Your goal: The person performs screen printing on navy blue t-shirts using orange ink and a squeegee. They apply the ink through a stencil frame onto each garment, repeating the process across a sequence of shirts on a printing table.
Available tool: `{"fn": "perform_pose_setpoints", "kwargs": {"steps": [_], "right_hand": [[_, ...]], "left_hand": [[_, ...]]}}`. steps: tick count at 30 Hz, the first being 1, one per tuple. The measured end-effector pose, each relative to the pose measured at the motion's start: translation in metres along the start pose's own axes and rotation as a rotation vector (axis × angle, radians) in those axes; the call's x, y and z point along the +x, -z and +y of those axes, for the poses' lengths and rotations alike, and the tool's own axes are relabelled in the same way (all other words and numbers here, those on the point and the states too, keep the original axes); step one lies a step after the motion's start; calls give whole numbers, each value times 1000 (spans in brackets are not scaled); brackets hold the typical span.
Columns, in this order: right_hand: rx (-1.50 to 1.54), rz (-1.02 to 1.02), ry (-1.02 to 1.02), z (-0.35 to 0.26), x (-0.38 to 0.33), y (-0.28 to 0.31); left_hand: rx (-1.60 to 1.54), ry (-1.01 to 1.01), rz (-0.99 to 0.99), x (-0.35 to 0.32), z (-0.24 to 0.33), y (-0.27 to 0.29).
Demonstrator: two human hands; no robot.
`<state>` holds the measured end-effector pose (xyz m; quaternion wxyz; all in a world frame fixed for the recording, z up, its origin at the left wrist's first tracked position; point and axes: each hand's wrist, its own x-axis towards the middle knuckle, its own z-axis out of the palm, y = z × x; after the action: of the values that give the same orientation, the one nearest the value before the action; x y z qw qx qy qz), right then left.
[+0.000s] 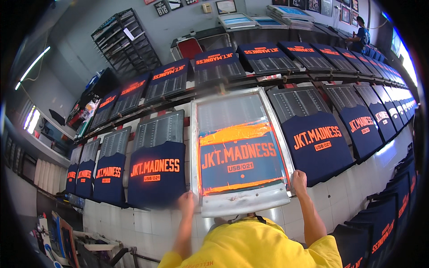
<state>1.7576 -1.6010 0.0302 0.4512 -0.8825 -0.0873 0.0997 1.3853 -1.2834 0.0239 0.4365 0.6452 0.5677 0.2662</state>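
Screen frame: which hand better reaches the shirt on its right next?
Probably right: the right hand is at the frame side nearest that shirt; the left hand is at the opposite side.

Glare from right-hand window (405, 60), lit tube lamp (33, 67), blurred left hand (186, 203); edges bowed

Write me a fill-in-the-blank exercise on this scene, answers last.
The left hand is at the left side of the frame, the right hand at its ____ side. The ink inside the frame is ____. The wearer's top is ____. The chair in the background is ____.

Missing words: right; orange; yellow; red.
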Motion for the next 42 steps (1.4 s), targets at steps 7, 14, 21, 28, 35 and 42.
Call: {"fn": "perform_pose_setpoints", "kwargs": {"steps": [7,14,21,28,35,42], "right_hand": [[-11,-7,56,0,12,-7],[-3,-34,16,4,14,-9],[-6,-24,57,2,14,-18],[-85,-58,-18,-1,13,-20],[-123,-71,-22,3,12,-24],[-39,-35,65,10,15,-25]], "left_hand": [[-72,-17,14,8,-18,-4],[-25,10,13,16,-22,-6],[-10,80,-3,25,-36,2],[395,5,-63,30,-19,8],[495,-91,-60,24,-4,5],[485,-195,-24,27,4,2]]}}
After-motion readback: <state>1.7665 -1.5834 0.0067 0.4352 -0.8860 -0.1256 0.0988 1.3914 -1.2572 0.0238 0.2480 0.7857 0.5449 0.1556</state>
